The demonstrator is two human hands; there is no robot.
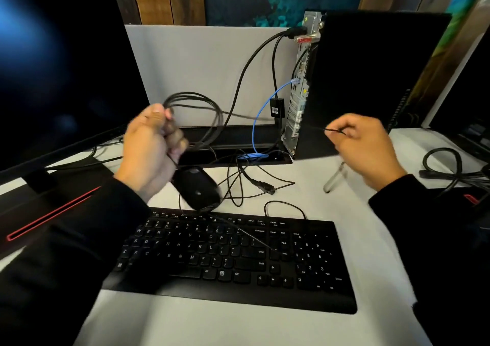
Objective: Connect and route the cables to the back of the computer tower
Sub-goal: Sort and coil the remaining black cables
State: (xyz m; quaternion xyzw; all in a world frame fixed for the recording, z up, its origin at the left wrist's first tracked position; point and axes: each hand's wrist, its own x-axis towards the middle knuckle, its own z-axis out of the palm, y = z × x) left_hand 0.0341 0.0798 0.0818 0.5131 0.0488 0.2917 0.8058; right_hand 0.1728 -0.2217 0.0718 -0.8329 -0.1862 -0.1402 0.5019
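A black computer tower stands at the back right, its rear port panel facing left. Black cables and a blue network cable are plugged into that panel. My left hand grips a coiled bundle of thin black cable above the table, and a black mouse hangs just below that hand. My right hand pinches a thin black wire close to the tower's lower rear corner. A loose black power plug lies on the white table.
A black keyboard lies in front of me, with a thin cable across its keys. A dark monitor fills the left side. Another coiled black cable lies at the right. A slot in the table takes cables down.
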